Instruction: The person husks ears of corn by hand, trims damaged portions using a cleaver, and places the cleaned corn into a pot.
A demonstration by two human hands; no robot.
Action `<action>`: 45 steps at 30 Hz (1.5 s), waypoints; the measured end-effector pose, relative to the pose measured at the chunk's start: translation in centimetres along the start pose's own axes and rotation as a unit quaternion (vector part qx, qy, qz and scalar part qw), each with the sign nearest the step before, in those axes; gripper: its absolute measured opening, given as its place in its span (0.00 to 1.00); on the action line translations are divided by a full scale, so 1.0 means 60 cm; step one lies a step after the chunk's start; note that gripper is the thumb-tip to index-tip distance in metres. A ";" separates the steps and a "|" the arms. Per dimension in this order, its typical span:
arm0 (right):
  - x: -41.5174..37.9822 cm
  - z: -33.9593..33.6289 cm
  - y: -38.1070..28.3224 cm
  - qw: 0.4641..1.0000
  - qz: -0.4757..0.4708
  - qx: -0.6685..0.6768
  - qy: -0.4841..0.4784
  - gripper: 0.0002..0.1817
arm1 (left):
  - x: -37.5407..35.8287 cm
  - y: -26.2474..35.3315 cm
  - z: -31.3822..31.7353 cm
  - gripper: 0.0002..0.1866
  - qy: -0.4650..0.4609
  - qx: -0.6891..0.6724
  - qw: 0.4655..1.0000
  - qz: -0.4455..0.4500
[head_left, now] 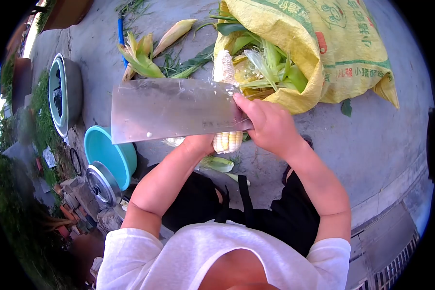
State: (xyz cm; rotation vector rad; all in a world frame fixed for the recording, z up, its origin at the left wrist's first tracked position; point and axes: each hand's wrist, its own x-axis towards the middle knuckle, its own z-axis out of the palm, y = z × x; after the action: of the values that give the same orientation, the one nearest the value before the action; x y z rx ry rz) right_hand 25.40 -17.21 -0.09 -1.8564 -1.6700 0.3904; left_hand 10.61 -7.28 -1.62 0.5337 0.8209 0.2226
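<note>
My right hand (pixel 273 123) is closed round the handle end of a wide cleaver (pixel 174 108), its thumb along the blade. The blade lies across a corn cob (pixel 227 142). Below the blade, the cob shows pale yellow and white kernels; its upper end, above the blade, is stripped to white. My left hand (pixel 201 143) is at the cob under the cleaver, gripping it, with most of its fingers hidden by the blade. Small kernel bits stick to the metal.
A yellow woven sack (pixel 353 58) lies ahead, its mouth holding green husks (pixel 273 63). More husks (pixel 145 55) are strewn on the concrete ground (pixel 367 145). At left stand a turquoise basin (pixel 128 157), a metal lid (pixel 103 183) and a grey tub (pixel 72 92).
</note>
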 end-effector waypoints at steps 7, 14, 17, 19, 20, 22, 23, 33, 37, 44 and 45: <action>0.000 -0.035 0.037 0.985 0.117 0.079 0.097 0.24 | 0.004 0.045 0.042 0.30 -0.074 0.065 0.995 -0.026; -0.008 -0.056 0.015 0.921 0.198 0.304 0.145 0.19 | 0.002 0.042 0.028 0.32 -0.142 0.034 0.989 0.000; -0.014 -0.061 -0.012 0.917 0.198 0.344 0.039 0.20 | 0.003 0.048 0.026 0.29 -0.126 0.040 0.991 -0.009; -0.005 -0.051 -0.023 0.931 0.155 0.329 0.030 0.21 | 0.007 0.045 0.021 0.27 -0.108 0.055 0.993 -0.014; -0.002 -0.047 -0.027 0.942 0.112 0.316 0.019 0.22 | 0.008 0.043 0.018 0.25 -0.089 0.070 0.993 -0.019; 0.008 -0.045 -0.021 0.957 0.101 0.273 -0.002 0.24 | 0.004 0.037 0.020 0.19 -0.095 0.068 0.993 0.009; 0.012 -0.037 -0.014 0.973 0.069 0.222 -0.005 0.25 | 0.003 0.035 0.020 0.18 -0.074 0.041 0.996 -0.013; 0.005 -0.056 0.037 0.978 0.154 0.082 0.114 0.19 | -0.022 0.043 0.018 0.32 -0.093 0.086 0.990 -0.068; -0.006 -0.071 0.043 0.945 0.226 0.177 0.156 0.17 | -0.032 0.041 0.017 0.37 -0.121 0.148 0.981 0.025; -0.010 -0.079 -0.001 0.973 0.118 0.173 0.095 0.24 | -0.037 0.035 0.014 0.40 -0.106 0.236 0.962 0.090; -0.010 -0.072 0.004 0.984 0.062 0.136 0.097 0.27 | -0.040 0.037 0.017 0.38 -0.088 0.228 0.966 0.081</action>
State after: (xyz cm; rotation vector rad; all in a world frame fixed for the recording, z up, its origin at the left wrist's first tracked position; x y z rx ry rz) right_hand 28.05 -18.85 3.00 -1.7374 -1.3068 0.4505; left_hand 9.81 -6.71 1.63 1.0416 0.6538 0.1325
